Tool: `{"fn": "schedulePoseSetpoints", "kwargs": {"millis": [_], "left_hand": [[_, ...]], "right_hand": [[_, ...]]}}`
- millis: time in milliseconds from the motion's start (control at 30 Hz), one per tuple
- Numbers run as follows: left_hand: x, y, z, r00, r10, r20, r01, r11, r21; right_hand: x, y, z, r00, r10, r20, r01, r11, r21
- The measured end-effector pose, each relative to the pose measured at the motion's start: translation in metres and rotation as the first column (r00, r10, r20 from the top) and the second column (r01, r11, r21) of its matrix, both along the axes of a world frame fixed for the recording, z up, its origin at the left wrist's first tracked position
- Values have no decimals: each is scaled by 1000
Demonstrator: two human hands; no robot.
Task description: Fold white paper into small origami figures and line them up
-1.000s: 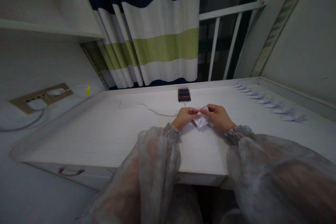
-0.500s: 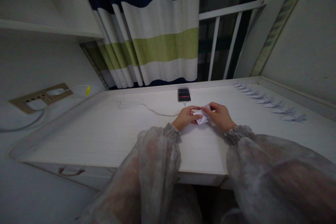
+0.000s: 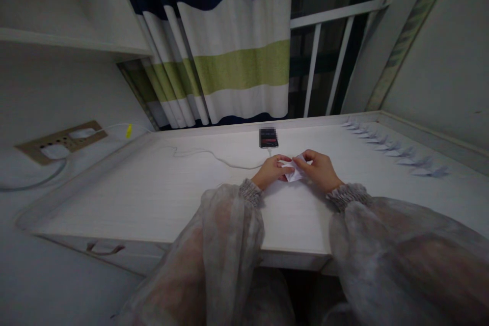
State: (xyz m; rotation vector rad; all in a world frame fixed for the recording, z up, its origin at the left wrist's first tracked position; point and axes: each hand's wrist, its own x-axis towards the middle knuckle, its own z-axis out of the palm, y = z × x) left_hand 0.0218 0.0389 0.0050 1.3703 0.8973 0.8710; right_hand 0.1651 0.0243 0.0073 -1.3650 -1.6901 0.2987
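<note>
A small folded piece of white paper (image 3: 293,175) is held between both hands, just above the white desk (image 3: 160,188). My left hand (image 3: 272,171) pinches its left side, the thumb lying across the front. On the upper right part of the paper, my right hand (image 3: 318,167) is closed with thumb and fingertips. The fingers cover part of the paper, so its full shape is hidden.
Several folded white paper figures (image 3: 399,152) stand in a slanting row on the right. Beyond my hands lies a phone (image 3: 268,137) with a white cable (image 3: 217,155) running left. A raised rim borders the desk; a power strip (image 3: 61,141) is on the left wall.
The right fingers have shifted slightly on the paper, and its raised upper tip now shows less. Both hands stay in nearly the same place.
</note>
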Motion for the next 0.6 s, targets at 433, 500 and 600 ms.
{"fn": "schedulePoseSetpoints", "kwargs": {"millis": [433, 500, 600], "left_hand": [[-2, 4, -4, 996, -72, 52, 70, 997, 31], [-2, 4, -5, 991, -96, 89, 95, 995, 19], [-3, 5, -6, 984, -122, 132, 123, 992, -3]], "right_hand": [[3, 1, 0, 999, -44, -12, 45, 998, 40], [4, 2, 0, 998, -60, -10, 61, 997, 51], [4, 3, -1, 997, -71, -10, 72, 996, 56]]}}
